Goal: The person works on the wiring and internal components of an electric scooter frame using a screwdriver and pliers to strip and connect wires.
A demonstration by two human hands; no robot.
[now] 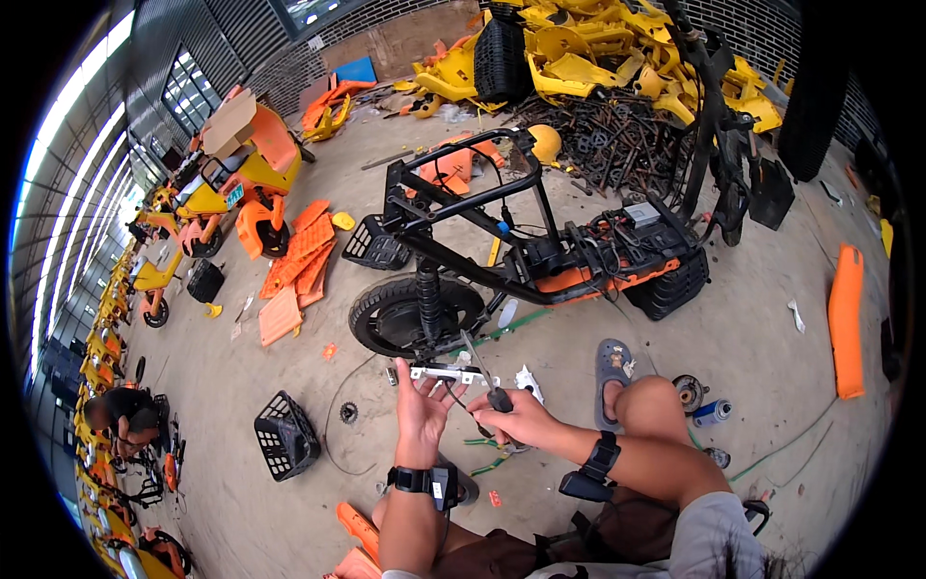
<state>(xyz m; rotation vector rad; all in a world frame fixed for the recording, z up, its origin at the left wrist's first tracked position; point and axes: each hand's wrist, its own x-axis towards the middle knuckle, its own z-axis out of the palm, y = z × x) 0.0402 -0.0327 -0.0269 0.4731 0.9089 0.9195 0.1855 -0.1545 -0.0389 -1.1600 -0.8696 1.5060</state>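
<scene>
In front of the stripped black scooter frame (pixel 453 207), my left hand (pixel 422 410) is closed round a flat silver-white bracket-like part (pixel 442 372) with a dark cable hanging from it. Fingers of my right hand (pixel 516 421) wrap round the dark handle of a screwdriver (pixel 499 399). Its shaft points up and away, past the right end of the silver-white part; whether it touches cannot be made out. Just beyond my hands is the scooter's rear wheel (pixel 378 318). Green-handled pliers (pixel 494 461) lie on the floor beneath my right hand.
A black basket (pixel 286 436) and a small cog (pixel 348 413) lie to the left. Right of my knee are a blue spray can (pixel 712 413) and a round metal part (pixel 688 392). Yellow panels (pixel 579 58) and dark metal parts (pixel 617 140) pile up behind. Another person (pixel 130 417) crouches far left.
</scene>
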